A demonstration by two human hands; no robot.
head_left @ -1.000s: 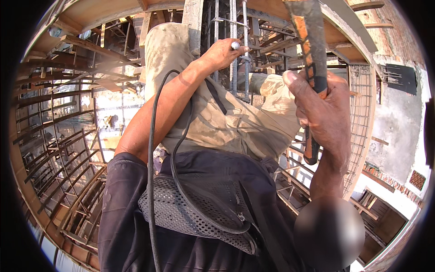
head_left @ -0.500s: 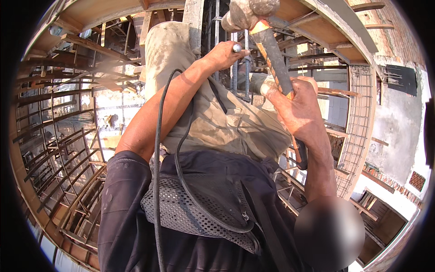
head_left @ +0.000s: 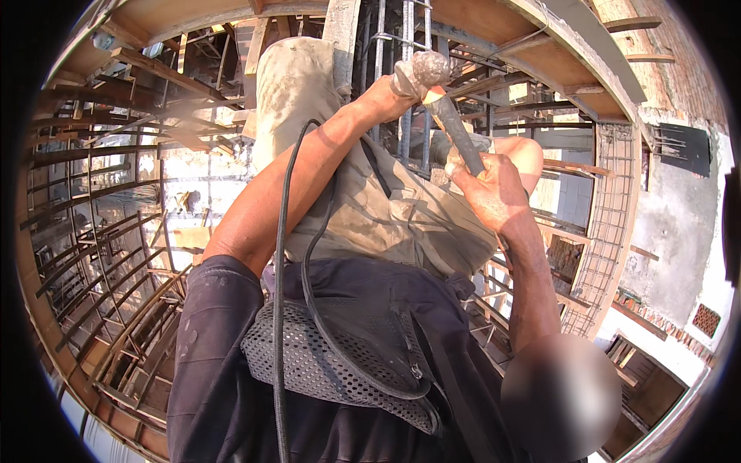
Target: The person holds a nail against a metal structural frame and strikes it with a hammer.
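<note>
My right hand (head_left: pixel 494 189) is closed round the dark, orange-marked handle of a hammer (head_left: pixel 457 137). Its heavy, grey-crusted head (head_left: pixel 428 69) is at my left hand (head_left: pixel 380 103), over the fingers, and hides what they hold. Half a second ago the round, shiny end of a metal rod showed in that closed left fist. Vertical steel bars (head_left: pixel 405 131) tied with thin ties stand just beyond and below my left hand, between my legs. My bent knees in tan trousers (head_left: pixel 297 85) lie on either side of the work.
A black cable (head_left: pixel 279 309) runs over my left forearm and down past a dark mesh bag (head_left: pixel 309 359) on my front. Wooden formwork boards (head_left: pixel 224 19) frame the far edge. A rebar cage (head_left: pixel 610 224) lies in formwork at right. Below at left are open timber and bars (head_left: pixel 100 255).
The hammer head has come down and nearer to my left fist, covering the rod's end. My right hand has dropped slightly with it. My left hand keeps about the same place.
</note>
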